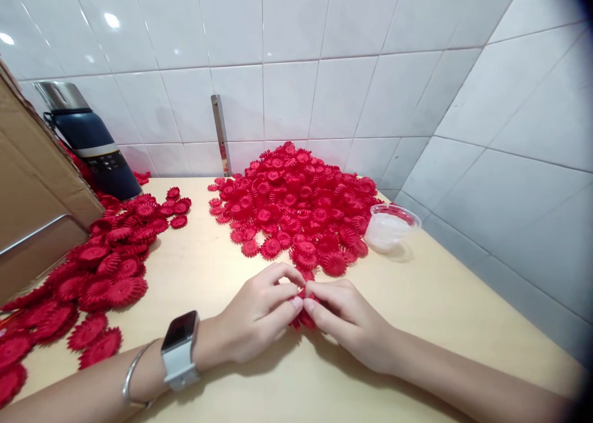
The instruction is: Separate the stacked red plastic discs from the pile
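Observation:
Between my two hands, at the middle of the table, is a red fringed felt flower (303,320), mostly covered by the fingers. My left hand (259,312), with a watch and a bangle on its arm, pinches it from the left side. From the right, my right hand (354,321) grips it with thumb and forefinger, the fingertips of both hands nearly touching. Just beyond them rises a large heap of similar red flowers (296,204). What the fingertips do on the far side of the flower is hidden.
More red flowers (111,256) spread along the left side, beside a cardboard box (37,182) and a dark blue flask (95,139). A clear plastic bowl (389,228) with whitish contents stands right of the heap. Tiled walls (287,96) bound the table at the back and right.

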Demonstrator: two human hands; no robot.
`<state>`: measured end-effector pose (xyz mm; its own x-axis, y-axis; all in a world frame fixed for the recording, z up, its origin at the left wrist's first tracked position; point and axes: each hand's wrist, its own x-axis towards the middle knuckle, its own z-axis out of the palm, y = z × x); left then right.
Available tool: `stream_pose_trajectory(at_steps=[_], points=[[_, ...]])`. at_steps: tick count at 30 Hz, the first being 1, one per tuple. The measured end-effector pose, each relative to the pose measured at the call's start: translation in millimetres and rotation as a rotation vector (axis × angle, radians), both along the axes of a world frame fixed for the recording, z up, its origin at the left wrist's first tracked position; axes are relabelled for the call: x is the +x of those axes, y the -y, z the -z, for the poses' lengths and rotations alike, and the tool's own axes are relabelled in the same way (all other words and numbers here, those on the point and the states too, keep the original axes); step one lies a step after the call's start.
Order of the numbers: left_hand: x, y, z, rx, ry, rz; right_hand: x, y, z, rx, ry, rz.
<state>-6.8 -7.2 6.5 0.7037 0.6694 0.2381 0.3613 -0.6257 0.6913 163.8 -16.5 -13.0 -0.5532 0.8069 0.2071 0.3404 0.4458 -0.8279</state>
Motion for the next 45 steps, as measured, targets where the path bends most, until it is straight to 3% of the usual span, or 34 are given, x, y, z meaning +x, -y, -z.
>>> stream_pose_trajectory(at_steps=[8, 12, 20, 27, 37, 45], points=[[0, 0, 4.3, 0.099, -0.098, 0.040, -3, 4, 5.6, 0.188, 0.104, 0.072], [1, 0, 5.2, 0.061, -0.087, 0.045, -3, 5, 6.7, 0.237, 0.103, 0.107], [3, -7, 3.5, -0.158, 0.110, -0.016, 2, -2, -0.7, -0.014, -0.069, 0.136], [5, -5, 1.9, -0.095, 0.102, -0.084, 4, -7, 2.3, -0.297, -0.326, 0.163], [7, -4, 2.6, -0.018, 0.022, -0.175, 5, -6, 2.5, -0.303, -0.306, 0.132], [5, -4, 2.1, -0.059, 0.046, -0.133, 3, -5, -1.5, -0.290, -0.349, 0.126]])
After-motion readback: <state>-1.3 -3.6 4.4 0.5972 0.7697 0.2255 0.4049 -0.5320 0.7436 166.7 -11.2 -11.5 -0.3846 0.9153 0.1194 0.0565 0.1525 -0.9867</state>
